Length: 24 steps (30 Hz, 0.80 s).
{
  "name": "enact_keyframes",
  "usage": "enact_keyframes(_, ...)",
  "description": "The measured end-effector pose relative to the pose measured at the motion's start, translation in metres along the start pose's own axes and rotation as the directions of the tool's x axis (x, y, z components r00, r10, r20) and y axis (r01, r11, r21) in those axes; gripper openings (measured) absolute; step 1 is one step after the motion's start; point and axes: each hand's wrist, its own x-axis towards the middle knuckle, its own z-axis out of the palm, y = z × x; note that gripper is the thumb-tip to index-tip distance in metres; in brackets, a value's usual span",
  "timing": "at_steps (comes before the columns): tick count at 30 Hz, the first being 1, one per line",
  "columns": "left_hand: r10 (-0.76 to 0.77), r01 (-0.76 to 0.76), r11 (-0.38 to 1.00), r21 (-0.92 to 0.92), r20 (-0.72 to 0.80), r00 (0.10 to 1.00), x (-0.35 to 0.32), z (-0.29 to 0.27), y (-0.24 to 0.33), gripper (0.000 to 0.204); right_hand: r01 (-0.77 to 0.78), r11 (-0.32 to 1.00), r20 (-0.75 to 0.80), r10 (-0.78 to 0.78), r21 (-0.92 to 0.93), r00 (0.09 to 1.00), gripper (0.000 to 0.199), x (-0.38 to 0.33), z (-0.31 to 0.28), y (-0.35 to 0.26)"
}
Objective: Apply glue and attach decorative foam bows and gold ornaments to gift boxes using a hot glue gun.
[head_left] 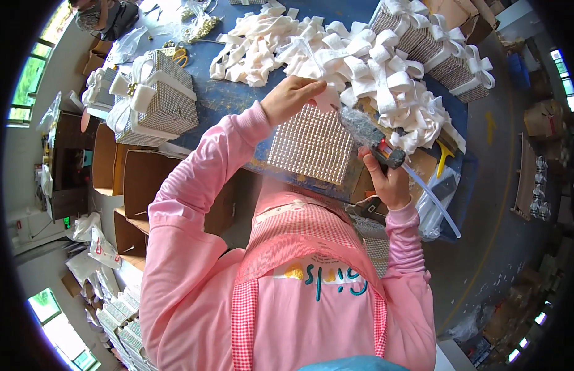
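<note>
In my right hand (390, 183) is a hot glue gun (381, 143), its body partly wrapped in clear plastic and a long pale glue stick (433, 196) trailing from its back. The gun's tip meets a white ribbon piece (327, 99), pinched between the fingers of my left hand (291, 99). Directly below, a box covered in rows of pearl-like beads (311, 146) lies at the table's near edge. Just beyond my hands, white ribbon bows (381, 68) are heaped, some close to the gun.
Beaded gift boxes with white bows (154, 99) stand at left, and more beaded boxes (423, 49) at far right. Yellow-handled scissors (180, 57) lie at the back of the blue table (228, 114). Open cardboard boxes (144, 185) are at lower left. Another person (104, 18) is at far left.
</note>
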Motion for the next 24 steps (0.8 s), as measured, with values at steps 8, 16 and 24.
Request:
enact_keyframes(8, 0.122, -0.106, 0.944, 0.314, -0.032, 0.992, 0.009, -0.001, 0.018, 0.04, -0.1, 0.993, -0.028, 0.098, -0.058, 0.995, 0.026, 0.01, 0.007, 0.015)
enact_keyframes(16, 0.181, -0.13, 0.878, 0.461, -0.068, 0.981, 0.018, -0.004, 0.027, 0.043, -0.254, 0.966, 0.016, 0.255, -0.049, 0.967, 0.02, 0.021, 0.021, 0.038)
enact_keyframes(24, 0.17, -0.12, 0.871, 0.476, -0.063, 0.983, 0.022, -0.006, 0.03, 0.043, -0.313, 0.928, 0.003, 0.321, -0.201, 0.947, 0.041, 0.023, 0.047, 0.092)
